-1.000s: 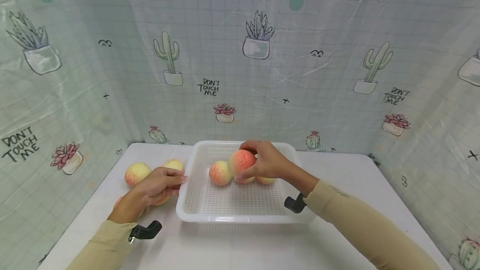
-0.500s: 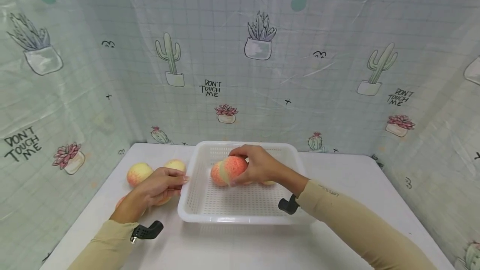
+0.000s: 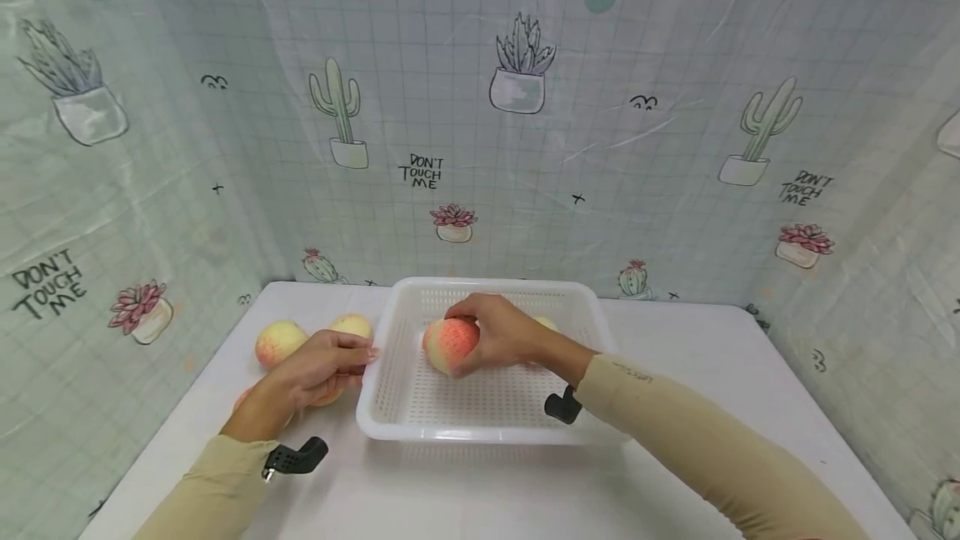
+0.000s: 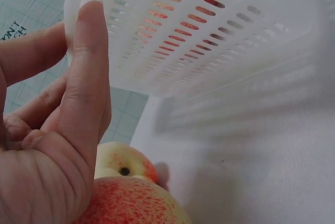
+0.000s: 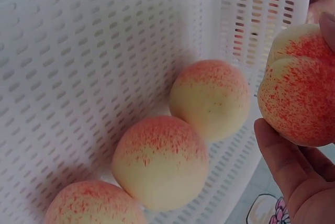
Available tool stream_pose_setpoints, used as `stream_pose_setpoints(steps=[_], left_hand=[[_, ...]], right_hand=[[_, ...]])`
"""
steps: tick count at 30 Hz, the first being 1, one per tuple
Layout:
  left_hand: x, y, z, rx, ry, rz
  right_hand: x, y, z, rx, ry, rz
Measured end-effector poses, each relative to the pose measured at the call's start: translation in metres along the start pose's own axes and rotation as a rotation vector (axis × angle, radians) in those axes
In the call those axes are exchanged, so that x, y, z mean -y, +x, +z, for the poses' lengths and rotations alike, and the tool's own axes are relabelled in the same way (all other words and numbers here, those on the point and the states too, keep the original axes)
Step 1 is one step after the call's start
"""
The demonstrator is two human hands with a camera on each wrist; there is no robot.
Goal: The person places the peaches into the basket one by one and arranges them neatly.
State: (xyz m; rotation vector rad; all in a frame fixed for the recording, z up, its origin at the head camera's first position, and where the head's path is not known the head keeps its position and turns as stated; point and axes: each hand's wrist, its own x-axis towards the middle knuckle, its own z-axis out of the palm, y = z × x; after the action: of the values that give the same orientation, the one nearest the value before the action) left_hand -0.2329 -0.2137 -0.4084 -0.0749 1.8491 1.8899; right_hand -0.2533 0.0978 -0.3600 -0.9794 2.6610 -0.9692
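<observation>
The right hand curls thumb and fingers round opposite sides of a blushed peach, a grip that suits something so round, and has it over the left part of the basket; I can't tell whether it touches the floor there. At that side, the left hand pinches the rim, perhaps to steady the basket. Inside, three peaches sit in a row beside one wall, apparently close-set to save room. Beyond the left hand, loose peaches lie on the white table, near enough, I'd judge, for easy reach.
</observation>
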Motion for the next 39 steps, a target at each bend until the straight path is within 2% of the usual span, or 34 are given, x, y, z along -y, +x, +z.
stream_pose_setpoints(steps=[7, 15, 28, 34, 39], left_hand=[[0.0, 0.0, 0.0, -0.016, 0.004, -0.007], [0.001, 0.001, 0.001, 0.015, -0.004, 0.007], [-0.001, 0.001, -0.001, -0.008, -0.009, -0.009], [-0.001, 0.003, 0.0, 0.009, -0.015, -0.003], [0.0, 0.004, -0.002, 0.038, -0.043, -0.003]], right_hand=[[0.0, 0.007, 0.008, 0.024, -0.048, -0.057], [-0.003, 0.016, 0.019, 0.055, -0.055, -0.04], [-0.005, 0.024, 0.04, 0.125, -0.131, -0.055], [-0.003, 0.027, 0.047, 0.156, -0.159, -0.029], [-0.004, 0.033, 0.05, 0.146, -0.188, -0.022]])
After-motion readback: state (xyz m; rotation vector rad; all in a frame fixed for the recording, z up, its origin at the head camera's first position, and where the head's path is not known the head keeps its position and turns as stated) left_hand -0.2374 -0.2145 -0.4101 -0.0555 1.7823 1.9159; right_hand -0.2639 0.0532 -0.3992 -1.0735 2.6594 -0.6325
